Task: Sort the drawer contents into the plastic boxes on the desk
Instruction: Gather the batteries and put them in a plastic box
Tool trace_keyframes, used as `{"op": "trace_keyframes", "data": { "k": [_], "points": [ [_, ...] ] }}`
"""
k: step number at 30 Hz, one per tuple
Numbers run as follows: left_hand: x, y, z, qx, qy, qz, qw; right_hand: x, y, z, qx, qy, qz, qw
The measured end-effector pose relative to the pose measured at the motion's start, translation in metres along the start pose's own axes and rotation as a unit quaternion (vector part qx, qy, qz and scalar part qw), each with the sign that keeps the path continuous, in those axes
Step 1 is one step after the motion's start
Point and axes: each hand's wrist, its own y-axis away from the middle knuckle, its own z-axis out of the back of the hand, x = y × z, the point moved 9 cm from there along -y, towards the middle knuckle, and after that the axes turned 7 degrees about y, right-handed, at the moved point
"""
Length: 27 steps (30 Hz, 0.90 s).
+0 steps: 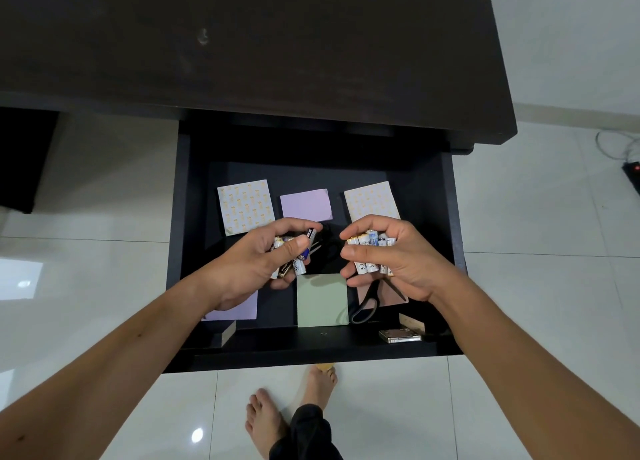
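We have each grip clamped on batteries, left hand [252, 262] on a crossed bunch [294, 257], right hand [391, 255] on upright cells [372, 253], over the open drawer [450, 217], the table [242, 44] beyond its far edge.

Person: bare forearms, no sleeves; left hand [256, 262], right hand [398, 255] ringless; bare feet [266, 421]; dark trouser leg [308, 432].

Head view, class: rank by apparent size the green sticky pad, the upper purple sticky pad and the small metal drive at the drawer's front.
1. Green sticky pad, largest, though nearer the camera.
2. Upper purple sticky pad.
3. Small metal drive, clearly smallest.
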Motion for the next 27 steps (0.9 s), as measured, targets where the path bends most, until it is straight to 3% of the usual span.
{"op": "trace_keyframes", "data": {
  "k": [17, 27],
  "points": [
    [-0.011, 0.005, -0.003, -0.016, 0.154, 0.033, 0.987, 0.006, 0.006, -0.003, -0.006, -0.046, -0.017, 0.999],
    [-0.037, -0.001, -0.019, -0.021, 0.150, 0.036, 0.988, 0.034, 0.019, -0.002, -0.004, -0.051, -0.008, 0.999]
  ]
}}
